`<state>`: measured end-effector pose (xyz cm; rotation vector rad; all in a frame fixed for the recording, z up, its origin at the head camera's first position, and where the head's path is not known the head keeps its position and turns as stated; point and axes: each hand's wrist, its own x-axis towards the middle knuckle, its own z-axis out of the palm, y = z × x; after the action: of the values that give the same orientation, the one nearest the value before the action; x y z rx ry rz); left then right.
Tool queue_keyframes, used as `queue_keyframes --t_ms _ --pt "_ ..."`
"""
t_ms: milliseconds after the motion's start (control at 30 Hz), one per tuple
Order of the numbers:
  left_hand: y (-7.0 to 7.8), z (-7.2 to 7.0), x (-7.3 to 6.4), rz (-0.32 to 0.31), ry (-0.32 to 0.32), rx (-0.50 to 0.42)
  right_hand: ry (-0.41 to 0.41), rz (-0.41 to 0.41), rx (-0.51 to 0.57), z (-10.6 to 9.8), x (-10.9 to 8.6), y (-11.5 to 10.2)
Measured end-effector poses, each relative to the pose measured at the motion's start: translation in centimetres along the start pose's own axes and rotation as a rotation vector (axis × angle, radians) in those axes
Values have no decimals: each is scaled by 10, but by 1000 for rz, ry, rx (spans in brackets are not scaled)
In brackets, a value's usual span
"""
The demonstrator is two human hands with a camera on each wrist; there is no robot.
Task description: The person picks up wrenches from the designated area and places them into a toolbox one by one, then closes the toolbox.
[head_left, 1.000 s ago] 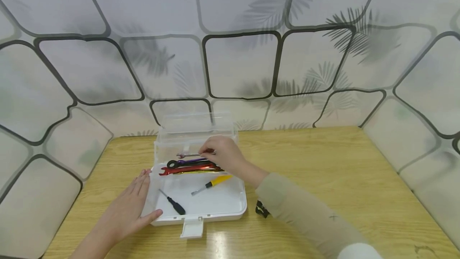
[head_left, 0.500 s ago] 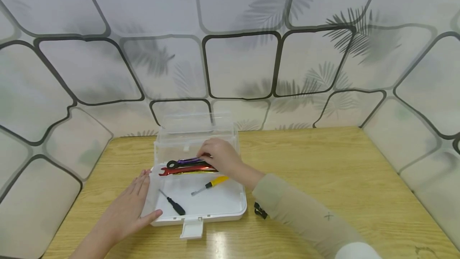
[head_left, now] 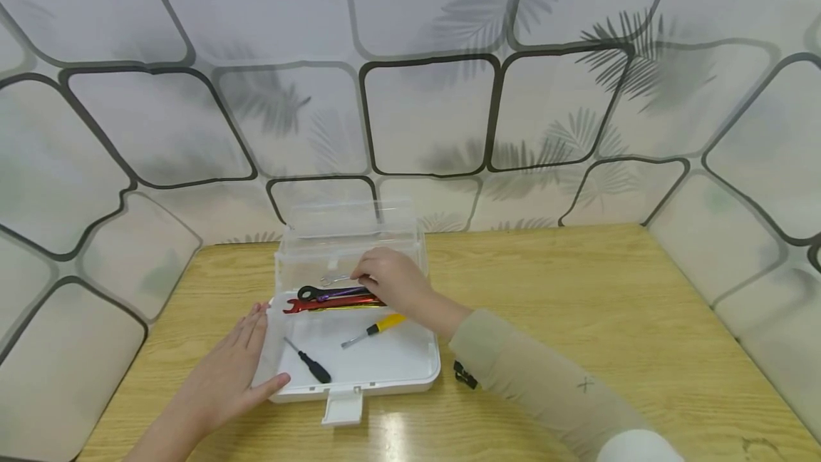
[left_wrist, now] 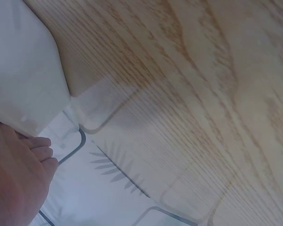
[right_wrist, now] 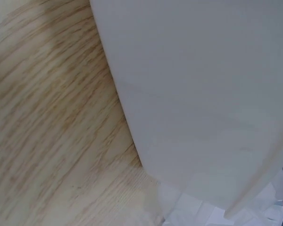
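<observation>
A white toolbox stands with its clear lid raised at the back. My left hand rests along its left side, fingers straight, thumb over the front corner; the left wrist view shows this left hand against the white wall. Over the back of the box, my right hand pinches a small silver wrench, whose far end is hidden by the hand. Just below lie a black ratchet wrench, a purple wrench, a red wrench and a yellow-gold one, partly covered.
In the box's front part lie a black-handled screwdriver and a yellow-handled screwdriver. The front latch hangs down. A small black object sits on the wooden table beside my right sleeve. A patterned backdrop rises behind.
My right hand has shifted slightly left and down with the silver wrench, which was out of sight half a second ago. The purple wrench has moved forward across the black one. My left hand stays put.
</observation>
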<state>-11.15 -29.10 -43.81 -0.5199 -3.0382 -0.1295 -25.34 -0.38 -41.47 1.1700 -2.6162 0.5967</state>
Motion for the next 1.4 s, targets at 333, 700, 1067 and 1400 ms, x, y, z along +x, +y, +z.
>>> queue_keyframes --t_ms 333,700,1067,1400 --pt "-1 2 2 -12 -20 -9 20 112 197 -11 -9 2" --pt "-1 2 2 -18 -19 -1 67 173 336 -25 -29 15" --pt "-1 3 2 -19 -19 -9 97 212 421 -36 -54 29" --pt "-1 1 2 -17 -20 -8 126 193 411 -42 -82 45"
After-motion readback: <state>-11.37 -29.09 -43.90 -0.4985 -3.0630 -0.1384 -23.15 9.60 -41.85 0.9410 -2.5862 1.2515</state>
